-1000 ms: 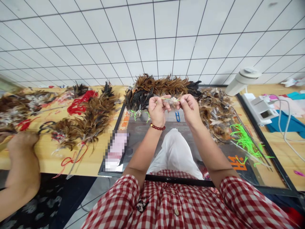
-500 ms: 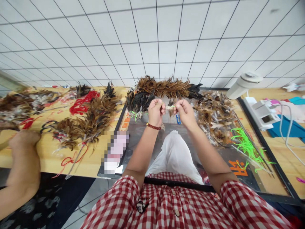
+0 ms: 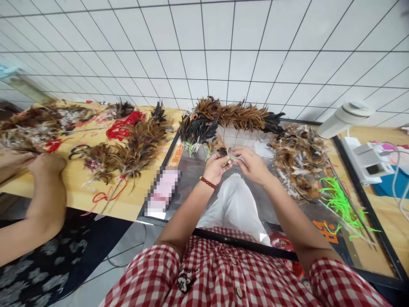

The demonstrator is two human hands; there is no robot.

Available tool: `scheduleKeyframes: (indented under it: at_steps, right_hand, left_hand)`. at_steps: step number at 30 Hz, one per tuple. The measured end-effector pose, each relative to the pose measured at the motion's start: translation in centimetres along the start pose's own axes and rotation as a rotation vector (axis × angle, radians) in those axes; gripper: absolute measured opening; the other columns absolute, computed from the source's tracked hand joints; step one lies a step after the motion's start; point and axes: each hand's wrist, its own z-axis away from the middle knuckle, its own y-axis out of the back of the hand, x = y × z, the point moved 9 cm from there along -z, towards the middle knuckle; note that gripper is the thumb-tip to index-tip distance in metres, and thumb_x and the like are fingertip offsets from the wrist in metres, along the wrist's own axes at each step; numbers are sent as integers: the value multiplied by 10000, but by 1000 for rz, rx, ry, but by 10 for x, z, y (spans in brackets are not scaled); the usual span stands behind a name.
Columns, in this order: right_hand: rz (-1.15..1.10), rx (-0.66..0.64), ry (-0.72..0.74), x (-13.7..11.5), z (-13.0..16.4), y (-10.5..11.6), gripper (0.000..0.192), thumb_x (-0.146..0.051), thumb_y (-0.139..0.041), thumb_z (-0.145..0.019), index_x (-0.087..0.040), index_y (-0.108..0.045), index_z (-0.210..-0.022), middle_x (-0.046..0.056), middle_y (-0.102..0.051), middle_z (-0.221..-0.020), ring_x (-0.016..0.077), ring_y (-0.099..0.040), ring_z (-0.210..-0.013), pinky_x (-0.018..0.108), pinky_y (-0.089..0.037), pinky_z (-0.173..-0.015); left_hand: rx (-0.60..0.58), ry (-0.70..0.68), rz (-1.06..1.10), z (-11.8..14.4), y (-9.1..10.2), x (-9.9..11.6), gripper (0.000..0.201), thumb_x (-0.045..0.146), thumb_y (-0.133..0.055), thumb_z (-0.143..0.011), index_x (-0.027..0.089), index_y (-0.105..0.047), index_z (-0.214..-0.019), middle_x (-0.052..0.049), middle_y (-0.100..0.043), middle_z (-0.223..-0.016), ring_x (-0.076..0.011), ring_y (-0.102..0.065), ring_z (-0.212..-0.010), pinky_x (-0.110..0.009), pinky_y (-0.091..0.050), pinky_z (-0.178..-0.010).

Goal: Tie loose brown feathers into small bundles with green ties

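Observation:
My left hand and my right hand meet above a black-framed glass panel, and both pinch a small bundle of brown feathers tied with a green string. The feather tips stick up past my left fingers. A red bead bracelet circles my left wrist. Behind my hands lies a long row of bound brown and black feathers.
Loose feathers and green strings lie on the right of the panel. On the wooden table to the left are feather bundles, red cords and another person's hand. A white lamp stands at the right.
My hands have come down closer to the panel and drawn together on the bundle. The view has shifted left, and the other person's arm has come further in.

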Motion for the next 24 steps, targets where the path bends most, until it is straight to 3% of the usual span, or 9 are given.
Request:
scheduleKeyframes:
  at_steps: [2,5,7,10,14,16,20,22,24]
  right_hand:
    - [-3,27,-37,2,14,4,192,-318,-563,-1037,-231,-613,-1200,163,-716,-1287,255,-722,-1047,448,-610,-927]
    - [-1,22,-86,7,35,5,188,-327,-581,-1029,-235,-634,-1184,152,-726,-1268,256,-731,-1051,464,-617,-940]
    - [10,0,-100,8,48,2,156,-319,-574,-1027,-235,-656,-1130,142,-743,-1228,277,-725,-1135,474,-613,-965]
    - [7,-44,-131,7,63,-6,154,-316,-562,-1025,-236,-675,-1093,138,-755,-1209,284,-734,-1148,471,-617,-951]
    - [14,-123,-161,1,77,-17,167,-305,-565,-1014,-244,-696,-1097,145,-760,-1230,298,-747,-1139,482,-608,-932]
    - [22,-168,-170,-3,83,-22,175,-297,-567,-1012,-250,-708,-1105,145,-764,-1238,302,-749,-1138,479,-598,-923]
    - [2,-262,-166,-18,88,-34,186,-268,-559,-1011,-246,-723,-1097,136,-779,-1209,290,-753,-1106,452,-564,-909]
    - [-2,-321,-147,-29,85,-40,186,-243,-561,-1005,-244,-725,-1092,126,-783,-1209,282,-749,-1099,441,-541,-910]
    - [54,-351,-138,-32,81,-39,159,-238,-589,-997,-253,-729,-1070,105,-793,-1196,277,-747,-1073,428,-515,-887]
  left_hand:
    - [59,-120,-105,-3,21,17,299,86,-835,-719,193,-571,-810,43,-647,-686,-94,-604,-603,-234,-486,-609]
    - [282,-537,-596,-2,47,68,271,56,-813,-716,194,-581,-744,64,-587,-651,-76,-525,-612,-221,-446,-674]
    - [270,-594,-845,-13,44,75,204,82,-780,-762,202,-616,-743,47,-618,-677,-104,-553,-638,-247,-457,-710]
    - [215,-604,-1062,-33,33,67,213,55,-788,-741,218,-657,-703,26,-624,-688,-154,-582,-698,-309,-499,-825]
    - [194,-657,-971,-40,35,65,280,-20,-861,-641,199,-687,-642,0,-606,-739,-158,-533,-729,-362,-513,-913]
    - [217,-703,-914,-31,45,74,216,4,-852,-693,181,-731,-715,-35,-655,-870,-167,-568,-820,-328,-513,-856]
    - [418,-862,-779,-2,69,108,188,-1,-696,-841,178,-715,-787,-64,-638,-998,-177,-597,-989,-280,-503,-814]
    - [486,-994,-687,12,61,116,217,-34,-658,-843,174,-715,-825,-76,-629,-1047,-170,-597,-1014,-286,-506,-886]
    - [377,-1040,-616,10,31,106,173,7,-656,-871,166,-723,-873,-93,-620,-1113,-163,-616,-1044,-278,-519,-906]
